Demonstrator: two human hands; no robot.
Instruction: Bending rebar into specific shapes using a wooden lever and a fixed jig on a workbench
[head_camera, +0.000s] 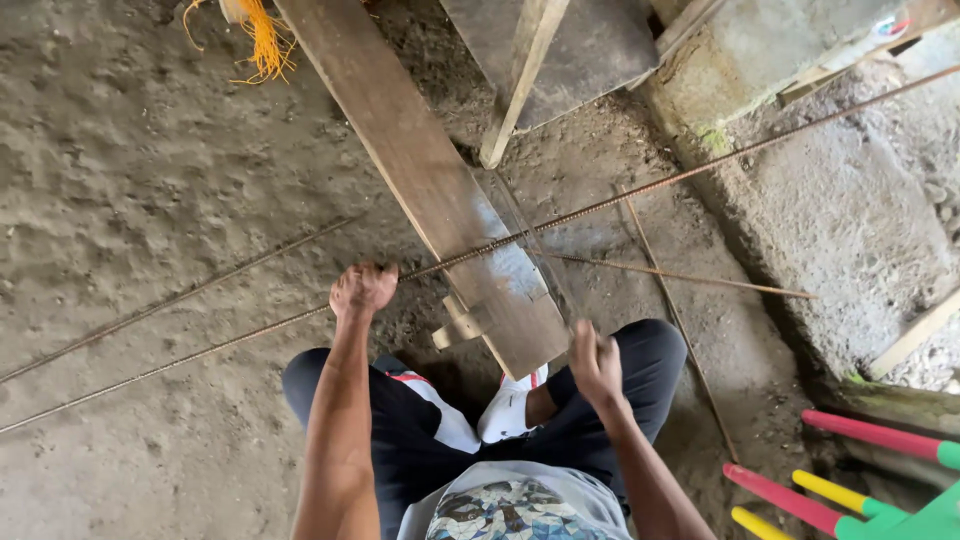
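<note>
Right hand (596, 362), nearest, is closed at plank (440, 190) end; what it grips cannot be told. Left hand (362, 288) is clamped on long rebar (620, 200) laid across plank; open dirt floor (130, 180) lies leftward.

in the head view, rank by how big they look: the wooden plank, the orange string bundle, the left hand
1. wooden plank
2. left hand
3. orange string bundle, partly cut off by the frame's edge, so its rank below the hand is unsure

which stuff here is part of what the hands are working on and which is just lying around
In hand: left hand gripping the long rebar; right hand beside the wooden plank.

Lying about: loose rods, orange string, coloured plastic poles, concrete block.
</note>
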